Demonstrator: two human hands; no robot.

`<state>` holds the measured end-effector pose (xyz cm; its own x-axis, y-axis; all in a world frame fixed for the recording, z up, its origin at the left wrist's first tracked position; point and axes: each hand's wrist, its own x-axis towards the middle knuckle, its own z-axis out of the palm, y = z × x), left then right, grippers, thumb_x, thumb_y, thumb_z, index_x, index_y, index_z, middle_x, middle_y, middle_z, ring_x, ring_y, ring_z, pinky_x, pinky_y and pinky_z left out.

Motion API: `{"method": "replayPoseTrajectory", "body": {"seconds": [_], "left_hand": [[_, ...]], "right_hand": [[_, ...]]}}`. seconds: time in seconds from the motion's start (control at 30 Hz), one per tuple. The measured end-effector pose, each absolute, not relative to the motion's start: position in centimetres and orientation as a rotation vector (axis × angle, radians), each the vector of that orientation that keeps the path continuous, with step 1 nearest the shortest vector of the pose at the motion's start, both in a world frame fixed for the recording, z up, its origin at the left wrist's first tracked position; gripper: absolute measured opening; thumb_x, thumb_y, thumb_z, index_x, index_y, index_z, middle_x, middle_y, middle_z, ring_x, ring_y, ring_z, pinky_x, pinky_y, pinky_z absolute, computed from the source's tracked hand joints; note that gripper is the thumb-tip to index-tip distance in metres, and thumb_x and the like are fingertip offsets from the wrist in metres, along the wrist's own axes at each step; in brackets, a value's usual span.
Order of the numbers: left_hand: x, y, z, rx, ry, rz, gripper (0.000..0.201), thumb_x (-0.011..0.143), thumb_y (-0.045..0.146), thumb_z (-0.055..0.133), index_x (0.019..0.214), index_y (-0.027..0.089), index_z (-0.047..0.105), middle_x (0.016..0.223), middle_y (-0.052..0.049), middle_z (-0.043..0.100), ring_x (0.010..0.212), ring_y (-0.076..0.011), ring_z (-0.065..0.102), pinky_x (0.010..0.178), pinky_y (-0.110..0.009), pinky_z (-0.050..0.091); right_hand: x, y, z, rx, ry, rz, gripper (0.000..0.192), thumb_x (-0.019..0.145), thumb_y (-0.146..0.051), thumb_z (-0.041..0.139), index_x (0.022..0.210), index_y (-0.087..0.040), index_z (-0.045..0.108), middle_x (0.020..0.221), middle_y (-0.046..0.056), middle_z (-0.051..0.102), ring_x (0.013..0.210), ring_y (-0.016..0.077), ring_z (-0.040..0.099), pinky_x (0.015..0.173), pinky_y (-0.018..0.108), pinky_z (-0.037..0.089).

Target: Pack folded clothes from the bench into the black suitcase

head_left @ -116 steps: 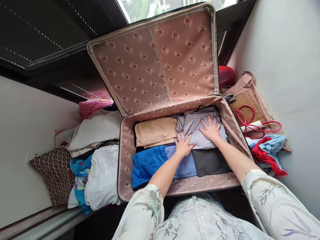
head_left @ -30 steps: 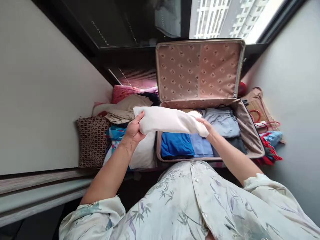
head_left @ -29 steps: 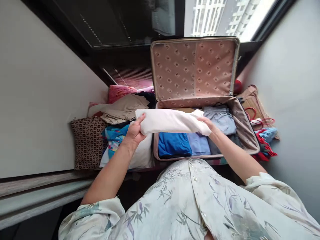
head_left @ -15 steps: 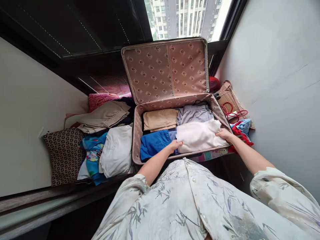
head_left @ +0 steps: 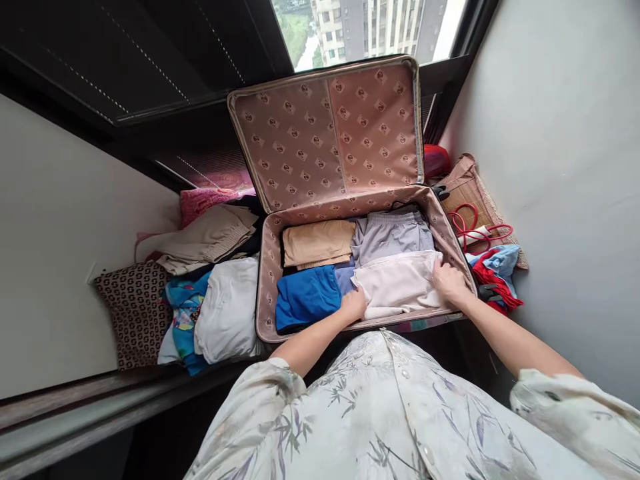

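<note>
- Right now my left hand (head_left: 354,305) and right hand (head_left: 449,282) lie spread, palms down, on the ends of the cream folded garment (head_left: 397,291) in the suitcase (head_left: 264,280), its near-right corner.
- Between my palms, I'd press evenly, smoothing outward so no crease sets.
- Beyond my left hand, the blue garment (head_left: 306,298) should stay untouched.

Suitcase (head_left: 270,280) lining: smooth printed cloth, faint sheen. Cream garment (head_left: 395,283): soft matt cloth, lightly creased. Blue garment (head_left: 306,297): matt knit. Grey trousers (head_left: 393,233): matt cloth, gathered waistband. Bag (head_left: 467,193) beside the case: rough woven straw.
</note>
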<state>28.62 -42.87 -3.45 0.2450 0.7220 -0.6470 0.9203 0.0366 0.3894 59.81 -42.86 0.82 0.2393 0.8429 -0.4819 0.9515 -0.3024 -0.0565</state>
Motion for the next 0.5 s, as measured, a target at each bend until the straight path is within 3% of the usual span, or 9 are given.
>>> {"method": "replayPoseTrajectory", "body": {"seconds": [0.07,0.13,0.23,0.37,0.5], "left_hand": [[28.6,-42.9,-3.1,1.897,1.524,-0.298,0.085,0.084,0.037,0.076,0.158,0.018,0.038,0.154,-0.030,0.043,0.143,-0.0470,0.041,0.113,-0.063,0.037],[28.7,-42.7,-3.2,2.052,1.369,-0.343,0.103,0.077,0.039,0.084,0.163,0.033,0.028,0.169,-0.022,0.018,0.151,-0.0515,0.024,0.111,-0.071,0.035],[29.4,-42.0,-4.7,2.085,1.152,-0.471,0.116,0.071,0.039,0.090,0.164,0.045,0.021,0.174,-0.012,-0.010,0.154,-0.0568,-0.003,0.106,-0.083,0.027],[30.7,-41.2,-7.5,2.110,1.111,-0.520,0.121,0.072,0.041,0.091,0.166,0.040,0.014,0.172,-0.018,-0.015,0.153,-0.0582,-0.010,0.106,-0.088,0.013],[30.6,-41.3,-8.2,2.045,1.079,-0.457,0.123,0.068,0.040,0.093,0.165,0.042,0.016,0.172,-0.016,-0.017,0.153,-0.0553,-0.014,0.109,-0.086,0.008]], "right_hand": [[59.2,-43.4,1.3,2.114,1.882,-0.501,0.073,0.098,-0.028,0.054,0.161,-0.007,0.023,0.133,0.035,0.056,0.118,0.0435,0.064,0.095,0.053,0.049],[59.1,-43.6,0.8,1.866,2.031,-0.538,0.090,0.091,-0.030,0.068,0.164,-0.016,0.017,0.134,0.031,0.057,0.111,0.0404,0.068,0.092,0.048,0.051],[59.7,-43.4,-1.5,1.622,2.006,-0.736,0.116,0.075,-0.015,0.081,0.166,-0.019,0.009,0.129,0.029,0.062,0.109,0.0373,0.070,0.093,0.042,0.049],[60.4,-42.3,-4.4,1.599,1.934,-0.886,0.128,0.067,0.002,0.074,0.166,-0.011,-0.007,0.113,0.025,0.072,0.110,0.0349,0.070,0.093,0.039,0.047],[60.6,-41.8,-5.1,1.640,1.909,-0.939,0.132,0.062,0.006,0.073,0.166,-0.012,-0.008,0.118,0.028,0.071,0.112,0.0353,0.069,0.094,0.038,0.045]]}}
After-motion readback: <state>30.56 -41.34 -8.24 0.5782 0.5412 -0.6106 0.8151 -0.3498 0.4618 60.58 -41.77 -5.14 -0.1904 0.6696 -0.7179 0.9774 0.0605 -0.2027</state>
